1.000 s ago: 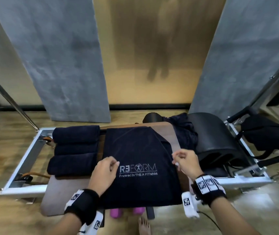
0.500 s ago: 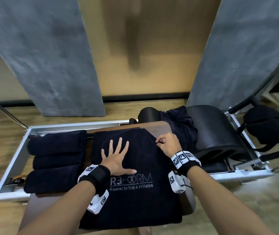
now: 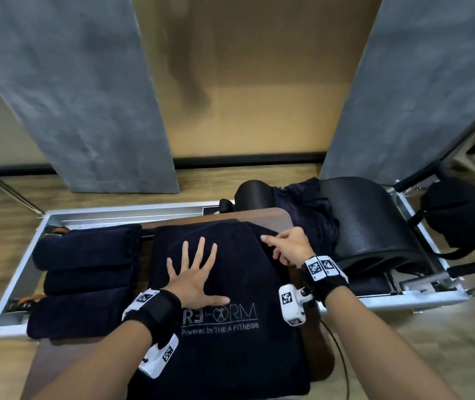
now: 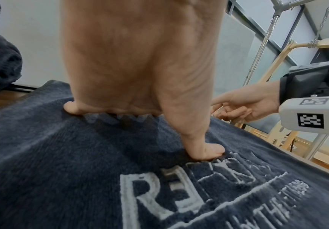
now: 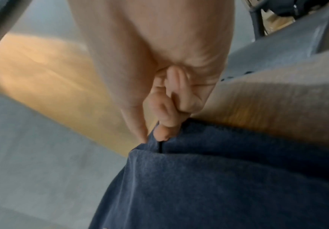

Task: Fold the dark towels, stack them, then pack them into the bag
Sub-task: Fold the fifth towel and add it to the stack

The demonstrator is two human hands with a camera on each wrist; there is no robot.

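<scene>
Since half a second ago the right hand (image 3: pixel 289 247) has slid from its pinch on the far edge of the dark towel (image 3: pixel 230 284) toward 2 o'clock, forefinger now stretched out, while the left hand (image 3: pixel 194 280) keeps its place. That towel lies flat on the wooden carriage (image 3: pixel 281 217), logo toward 6 o'clock. Left fingers (image 4: pixel 70 107) are spread wide and pressed flat on its middle, thumb just above the lettering. In the right wrist view thumb and curled fingers (image 5: pixel 164 128) nip a fold at the towel's edge. Three folded towels (image 3: pixel 86 272) lie stacked at 9 o'clock; a black bag (image 3: pixel 467 217) hangs at 3 o'clock.
</scene>
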